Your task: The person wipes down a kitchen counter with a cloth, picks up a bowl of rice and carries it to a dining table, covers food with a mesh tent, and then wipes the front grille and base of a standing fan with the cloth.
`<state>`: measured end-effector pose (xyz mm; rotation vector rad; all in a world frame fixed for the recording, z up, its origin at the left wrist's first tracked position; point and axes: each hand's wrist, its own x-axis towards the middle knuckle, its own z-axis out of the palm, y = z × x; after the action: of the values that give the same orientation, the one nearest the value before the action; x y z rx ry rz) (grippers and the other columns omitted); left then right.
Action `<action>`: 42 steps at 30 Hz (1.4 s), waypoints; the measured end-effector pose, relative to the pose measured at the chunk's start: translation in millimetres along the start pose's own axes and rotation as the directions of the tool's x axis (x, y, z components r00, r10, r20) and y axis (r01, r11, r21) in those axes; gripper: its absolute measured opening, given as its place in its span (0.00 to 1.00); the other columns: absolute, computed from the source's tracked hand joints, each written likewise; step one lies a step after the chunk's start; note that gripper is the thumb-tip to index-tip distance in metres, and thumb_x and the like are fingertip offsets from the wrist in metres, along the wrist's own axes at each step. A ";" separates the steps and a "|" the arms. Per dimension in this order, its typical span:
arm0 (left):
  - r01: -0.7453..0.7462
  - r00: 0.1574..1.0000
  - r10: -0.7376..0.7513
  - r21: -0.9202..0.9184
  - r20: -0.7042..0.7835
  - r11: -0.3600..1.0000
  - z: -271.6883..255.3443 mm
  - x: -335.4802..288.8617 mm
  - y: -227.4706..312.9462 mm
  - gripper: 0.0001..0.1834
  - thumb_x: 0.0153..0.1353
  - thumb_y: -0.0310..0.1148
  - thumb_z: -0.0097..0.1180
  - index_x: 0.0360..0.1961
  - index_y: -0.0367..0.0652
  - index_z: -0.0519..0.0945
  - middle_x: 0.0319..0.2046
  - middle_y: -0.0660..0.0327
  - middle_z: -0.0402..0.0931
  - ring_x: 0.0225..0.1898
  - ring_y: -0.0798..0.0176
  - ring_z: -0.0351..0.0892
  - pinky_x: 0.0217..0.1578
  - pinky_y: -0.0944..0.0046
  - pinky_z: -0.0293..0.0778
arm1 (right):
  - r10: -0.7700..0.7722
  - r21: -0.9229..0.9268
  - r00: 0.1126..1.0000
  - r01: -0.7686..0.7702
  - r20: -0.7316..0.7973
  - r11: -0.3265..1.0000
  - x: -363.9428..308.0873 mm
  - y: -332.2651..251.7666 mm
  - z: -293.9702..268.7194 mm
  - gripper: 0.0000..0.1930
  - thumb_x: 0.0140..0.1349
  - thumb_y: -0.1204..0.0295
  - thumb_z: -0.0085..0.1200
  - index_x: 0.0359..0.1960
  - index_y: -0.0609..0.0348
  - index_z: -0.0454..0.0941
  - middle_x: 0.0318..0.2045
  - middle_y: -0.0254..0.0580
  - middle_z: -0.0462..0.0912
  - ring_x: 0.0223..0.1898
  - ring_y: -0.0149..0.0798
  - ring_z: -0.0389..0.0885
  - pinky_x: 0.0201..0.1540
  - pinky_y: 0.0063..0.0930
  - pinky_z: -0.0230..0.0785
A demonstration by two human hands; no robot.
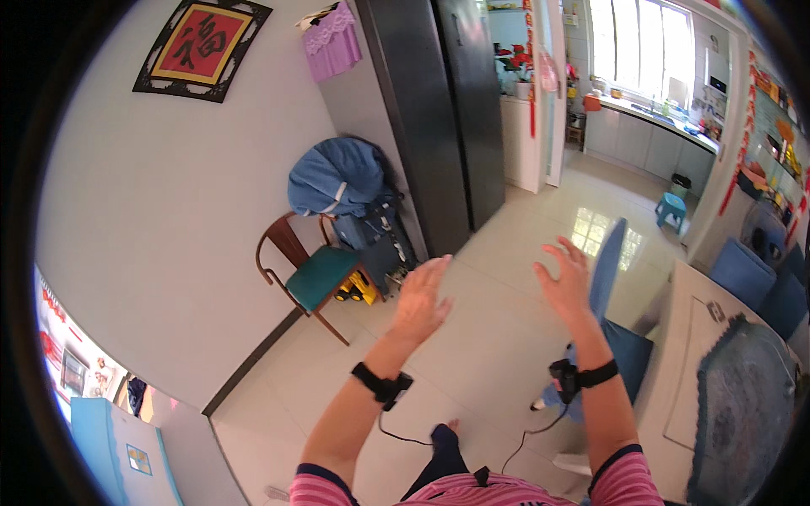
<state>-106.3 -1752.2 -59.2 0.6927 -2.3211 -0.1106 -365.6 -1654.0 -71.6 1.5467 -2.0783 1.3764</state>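
Both of my arms reach forward over the tiled floor, a black strapped device with a cable on each wrist. My left hand [422,302] is raised with its fingers apart and nothing in it; beyond it stands a wooden armchair [316,281] with a green seat. My right hand [564,278] is also held up, fingers spread and curved, with nothing between them. Nearest to it is a blue chair [606,266], whose tall back rises just to its right. A gap of floor lies between the two hands.
A dark fridge [451,118] stands ahead, with a blue covered bundle [337,177] beside it. A table [679,354] with a grey-blue cloth is at my right. A doorway leads to a kitchen counter [650,126] and a small blue stool [671,209]. A light-blue cabinet [118,447] is at lower left.
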 end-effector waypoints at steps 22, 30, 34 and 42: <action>-0.261 0.949 0.295 -0.246 0.111 0.933 310.0 458.0 -172.2 0.40 0.50 0.30 0.63 0.65 0.41 0.59 0.54 0.50 0.69 0.58 0.48 0.65 0.59 0.53 0.60 | 0.297 -0.168 0.917 -0.347 -0.266 0.922 364.0 292.0 120.5 0.18 0.53 0.64 0.61 0.46 0.52 0.78 0.57 0.43 0.71 0.59 0.49 0.64 0.63 0.48 0.53; -0.278 0.930 0.339 -0.333 0.140 0.901 471.9 643.9 -175.3 0.42 0.51 0.28 0.63 0.66 0.42 0.56 0.52 0.56 0.72 0.58 0.51 0.65 0.59 0.52 0.59 | 0.383 -0.230 0.867 -0.463 -0.320 0.856 471.2 443.0 123.4 0.17 0.54 0.64 0.61 0.47 0.48 0.79 0.56 0.40 0.72 0.60 0.47 0.63 0.64 0.46 0.52; -0.335 0.905 0.412 -0.424 0.103 0.841 563.8 732.9 -162.4 0.43 0.51 0.28 0.63 0.67 0.43 0.54 0.51 0.57 0.74 0.58 0.50 0.65 0.60 0.52 0.58 | 0.383 -0.307 0.855 -0.491 -0.349 0.815 518.4 532.7 115.8 0.18 0.54 0.64 0.61 0.47 0.49 0.79 0.55 0.40 0.72 0.60 0.47 0.64 0.63 0.46 0.53; -0.355 0.885 0.456 -0.502 0.091 0.789 733.3 919.4 -133.8 0.46 0.50 0.31 0.64 0.68 0.45 0.51 0.49 0.60 0.76 0.59 0.51 0.64 0.61 0.50 0.57 | 0.395 -0.404 0.816 -0.560 -0.423 0.724 632.9 699.0 79.9 0.18 0.52 0.65 0.61 0.46 0.51 0.79 0.53 0.43 0.74 0.58 0.49 0.65 0.60 0.44 0.56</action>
<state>-1085.6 -2416.3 -87.5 -0.0838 -2.4467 -0.5555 -1193.6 -2111.5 -96.3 0.5420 -2.4565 0.9642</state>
